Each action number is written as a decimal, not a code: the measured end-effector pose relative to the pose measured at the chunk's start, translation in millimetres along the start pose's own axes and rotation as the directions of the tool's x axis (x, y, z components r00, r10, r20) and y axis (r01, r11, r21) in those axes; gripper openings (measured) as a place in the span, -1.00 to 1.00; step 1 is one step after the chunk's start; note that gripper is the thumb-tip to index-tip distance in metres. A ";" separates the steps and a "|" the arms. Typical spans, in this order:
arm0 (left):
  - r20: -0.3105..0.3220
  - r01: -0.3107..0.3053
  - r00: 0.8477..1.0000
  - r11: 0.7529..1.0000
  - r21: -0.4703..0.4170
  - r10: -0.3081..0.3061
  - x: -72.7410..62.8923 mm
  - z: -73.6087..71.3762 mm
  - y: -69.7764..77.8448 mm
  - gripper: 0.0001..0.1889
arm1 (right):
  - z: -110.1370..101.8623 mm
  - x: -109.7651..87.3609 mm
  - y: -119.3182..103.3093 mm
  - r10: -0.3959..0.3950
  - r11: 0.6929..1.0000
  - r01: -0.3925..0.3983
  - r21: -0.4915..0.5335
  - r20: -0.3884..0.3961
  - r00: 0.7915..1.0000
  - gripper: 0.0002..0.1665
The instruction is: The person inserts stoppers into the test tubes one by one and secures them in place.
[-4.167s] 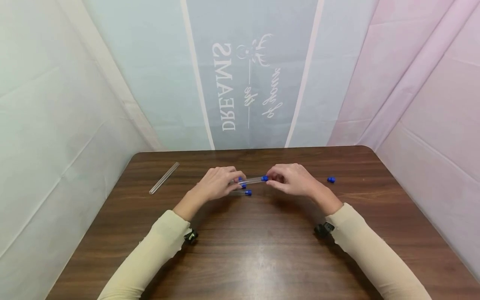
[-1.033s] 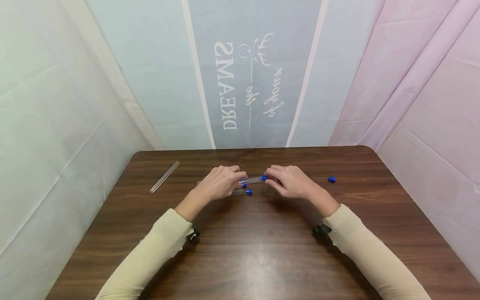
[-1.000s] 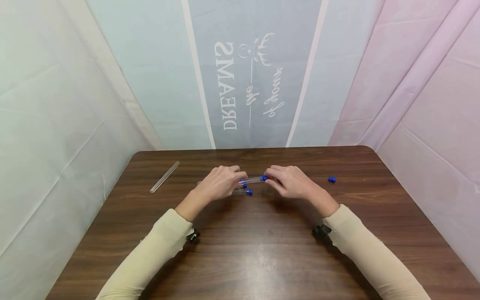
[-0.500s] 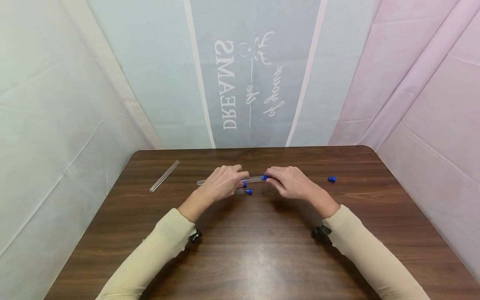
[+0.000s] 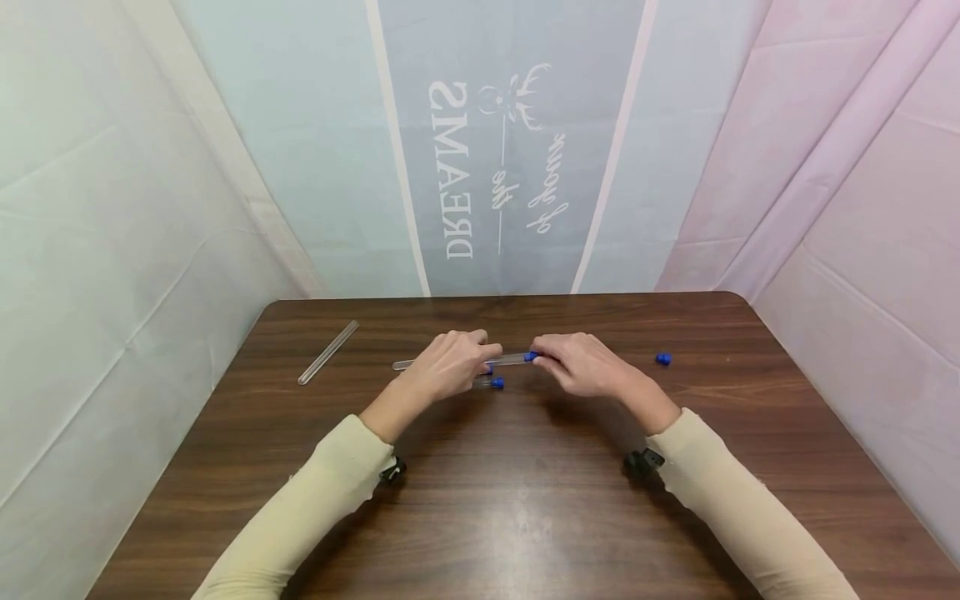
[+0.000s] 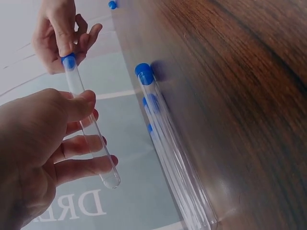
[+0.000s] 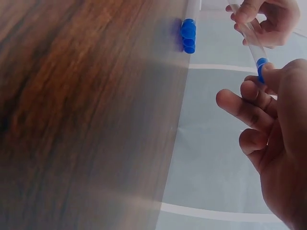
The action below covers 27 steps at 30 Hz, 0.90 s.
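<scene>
My left hand (image 5: 450, 365) pinches a clear test tube (image 6: 76, 81) between thumb and fingers, its rounded end pointing down past the fingers in the left wrist view. At the tube's other end, my right hand (image 5: 581, 362) presses its thumb and a fingertip on the blue cap (image 7: 261, 67), which sits in the mouth of the tube. Several capped test tubes (image 6: 165, 139) lie side by side on the table under my left hand, partly hidden by it in the head view; their blue caps (image 7: 188, 36) line up in the right wrist view.
An uncapped clear tube (image 5: 328, 353) lies slanted at the table's far left. One loose blue cap (image 5: 663, 358) sits to the right of my right hand. The brown wooden table (image 5: 495, 483) ends at a printed cloth backdrop (image 5: 502, 167), with cloth walls at both sides.
Both hands stay on the held tube and its cap. My left hand has shifted slightly right, showing more of a tube's rounded end behind it. The right hand's fingers have drawn closer around the cap.
</scene>
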<state>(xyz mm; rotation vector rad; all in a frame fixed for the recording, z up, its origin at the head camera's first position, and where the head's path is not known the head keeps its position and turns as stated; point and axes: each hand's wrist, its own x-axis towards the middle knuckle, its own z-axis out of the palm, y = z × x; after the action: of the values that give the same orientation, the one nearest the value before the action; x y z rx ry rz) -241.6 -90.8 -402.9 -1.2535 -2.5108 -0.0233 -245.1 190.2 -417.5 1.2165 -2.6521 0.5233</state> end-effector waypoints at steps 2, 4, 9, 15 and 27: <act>0.001 0.006 1.000 1.000 0.003 -0.006 0.2 0.2 0.3 -0.86 | 0.3 0.4 -0.6 0.002 1.000 -0.002 -0.001 -0.017 1.000 -0.80; 0.000 0.012 1.000 1.000 0.002 -0.012 0.5 0.4 0.7 -0.87 | 0.3 0.7 -0.9 0.002 1.000 -0.002 -0.002 -0.036 0.999 -0.80; 0.010 0.022 1.000 1.000 -0.017 -0.022 2.1 0.0 0.9 -0.91 | -1.4 -0.4 0.6 0.015 1.000 -0.016 -0.013 -0.052 0.999 -0.84; 0.030 0.028 0.999 0.999 -0.038 -0.027 3.0 -2.6 -1.0 -0.90 | -2.7 -3.4 4.7 0.040 0.999 -0.042 -0.031 -0.034 0.999 -0.88; 0.044 0.048 0.998 0.994 -0.100 -0.043 -4.0 -1.7 -10.2 -0.90 | -4.9 -5.6 9.2 0.002 1.000 -0.003 -0.017 -0.048 0.999 -0.84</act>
<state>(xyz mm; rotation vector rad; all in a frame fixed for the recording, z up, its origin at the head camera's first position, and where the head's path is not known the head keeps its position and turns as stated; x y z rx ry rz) -246.9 -100.4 -401.2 -1.2472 -2.6032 -0.1378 -248.4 201.6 -416.8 1.1807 -2.6135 0.5230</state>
